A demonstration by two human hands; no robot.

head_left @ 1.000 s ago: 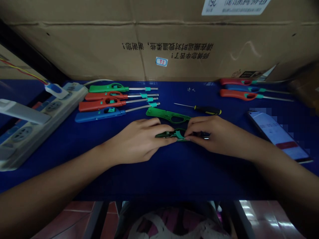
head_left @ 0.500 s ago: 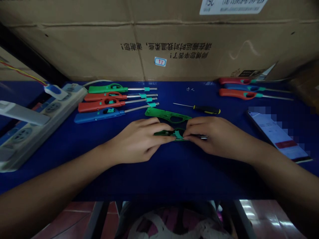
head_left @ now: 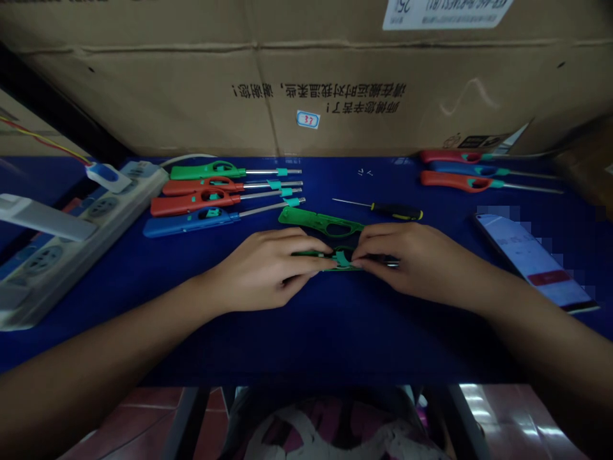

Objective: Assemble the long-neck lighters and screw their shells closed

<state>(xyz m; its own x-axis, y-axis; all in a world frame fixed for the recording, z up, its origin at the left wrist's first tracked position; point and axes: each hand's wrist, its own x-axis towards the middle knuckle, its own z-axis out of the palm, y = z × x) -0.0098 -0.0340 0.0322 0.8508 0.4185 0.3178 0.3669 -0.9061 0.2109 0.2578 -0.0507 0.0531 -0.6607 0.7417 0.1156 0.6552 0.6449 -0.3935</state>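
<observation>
Low in the middle of the blue table lies an opened green lighter [head_left: 330, 268], a long-necked kind, with a teal trigger piece [head_left: 343, 259] showing in its casing. My left hand [head_left: 272, 265] is closed on the casing's left part, fingers covering much of it. From the other side, my right hand [head_left: 402, 255] pinches at the trigger piece's right edge, and a bit of metal tube shows under its fingers. Just behind both hands rests the loose green casing half [head_left: 318, 222], inner side up. What lies under the fingertips is hidden.
A screwdriver [head_left: 397, 211] and tiny screws [head_left: 364, 172] lie behind. Several lighters [head_left: 191, 201] are lined up at left, three lighters [head_left: 460, 182] at right. A power strip [head_left: 86, 236] borders the left side, a phone [head_left: 536, 262] the right. A cardboard box [head_left: 191, 102] walls the back.
My left hand's fingers have shifted slightly on the green casing, showing a little more of it. My right hand stays almost in place at the trigger piece.
</observation>
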